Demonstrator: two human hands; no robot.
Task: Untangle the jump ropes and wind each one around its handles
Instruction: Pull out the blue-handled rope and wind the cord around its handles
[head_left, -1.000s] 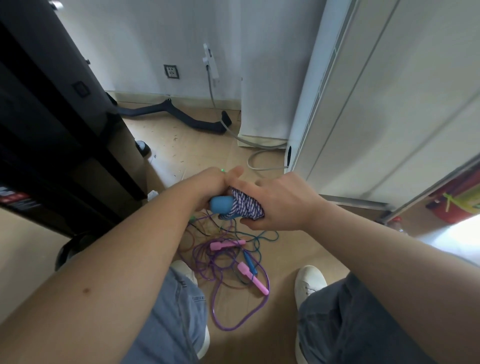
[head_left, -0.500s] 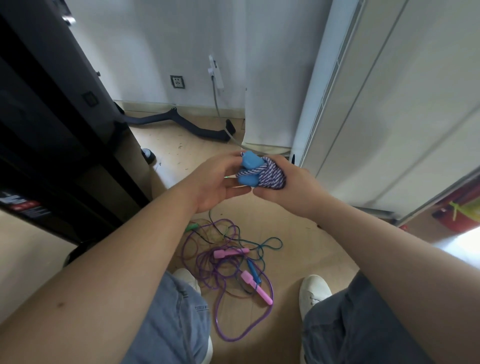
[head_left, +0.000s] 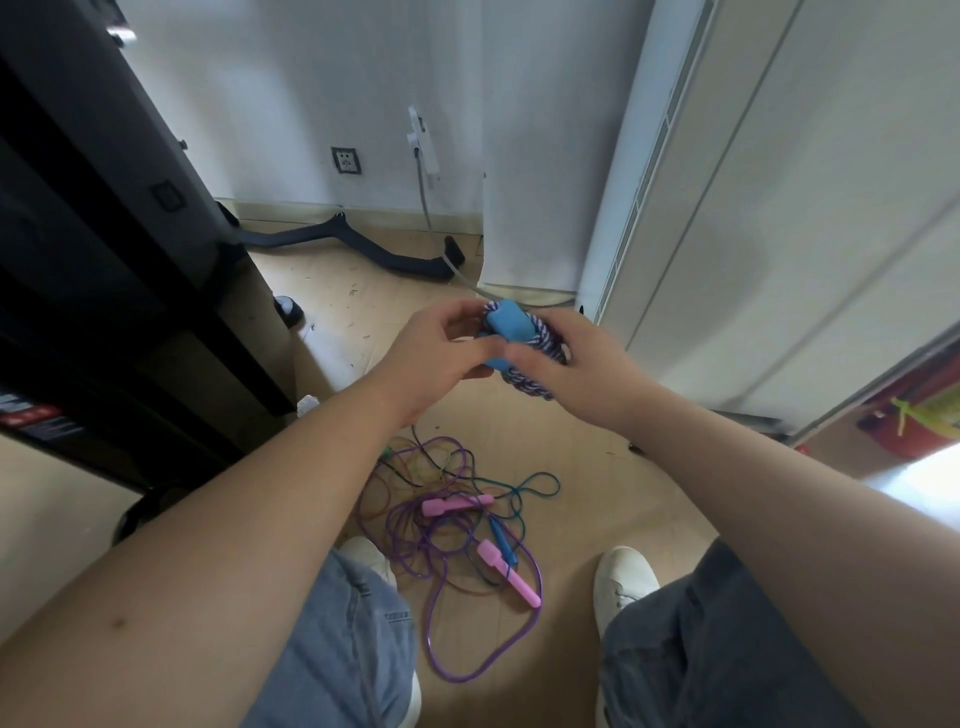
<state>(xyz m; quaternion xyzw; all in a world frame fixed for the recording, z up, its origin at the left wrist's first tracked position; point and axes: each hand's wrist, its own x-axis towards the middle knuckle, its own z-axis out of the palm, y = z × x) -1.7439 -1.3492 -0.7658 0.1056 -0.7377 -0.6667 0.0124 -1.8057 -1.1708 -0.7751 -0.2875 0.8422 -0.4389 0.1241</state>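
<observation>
Jump rope bundle (head_left: 535, 374): purple-and-white striped cord wound round its two blue handles (head_left: 511, 322). I see it held up in the air between both hands, well above the floor (head_left: 571, 457).
Left hand (head_left: 441, 358): fingers curled in, pinching at the handle ends on the near side. I can't tell whether a loose tail sits under the fingertips.
Right hand (head_left: 587, 364): wrapped round the wound cord from the right, thumb across the coils.
Step (my read): closing off this wrap and securing the end.
Do it well: clamp the coils with the right so nothing slackens. Use the left to tuck the tail under the last turn and pull it snug. Handles side by side, and test the tuck before letting go.
Risk: the cord looks thick and springy, so turns sitting near the handle tips could slide off.
Floor tangle (head_left: 415, 525): between the shoes (head_left: 623, 577). A purple rope (head_left: 431, 613) with pink handles (head_left: 457, 504) crosses a thin teal rope (head_left: 540, 483). Not yet wound.
After: I'd park the bundle well apart from that pile.
</observation>
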